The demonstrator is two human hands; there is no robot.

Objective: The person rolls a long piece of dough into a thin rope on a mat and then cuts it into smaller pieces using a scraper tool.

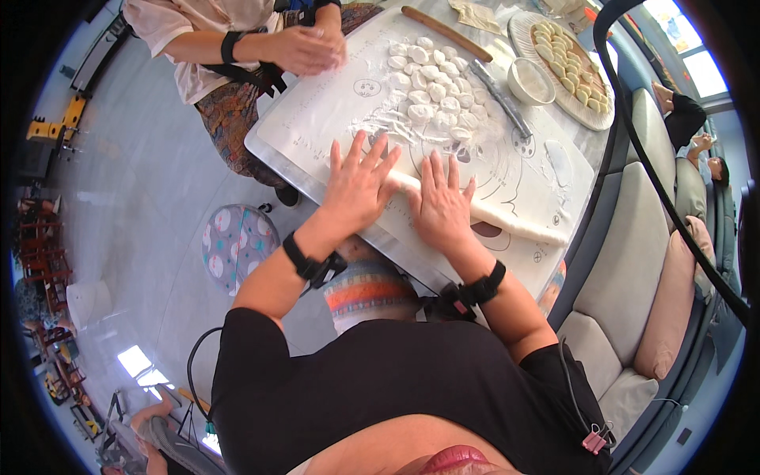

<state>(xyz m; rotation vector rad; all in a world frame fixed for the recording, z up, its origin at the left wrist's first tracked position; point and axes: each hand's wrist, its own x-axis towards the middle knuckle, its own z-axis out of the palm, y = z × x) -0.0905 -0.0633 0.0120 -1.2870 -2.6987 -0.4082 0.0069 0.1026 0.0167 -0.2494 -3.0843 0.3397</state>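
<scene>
A long rope of white dough [516,224] stretches across the floured kneading mat [309,133] near the table's front edge. My left hand [358,187] rests palm down over the rope's left part, fingers spread. Palm down as well, my right hand [442,205] presses on the rope's middle, and its far end runs out to the right. Both hands hide parts of the dough beneath them. Just beyond my fingertips lie streaks of loose flour [389,126] and a cluster of several small floured dough pieces [436,92].
A grey rod [500,100], a wooden rolling pin [446,34] and a white bowl of flour [531,82] lie past the dough pieces. Shaped dumplings fill a round tray [601,122]. Another person's hands [312,50] meet over the mat's left corner. A round stool [239,249] stands left.
</scene>
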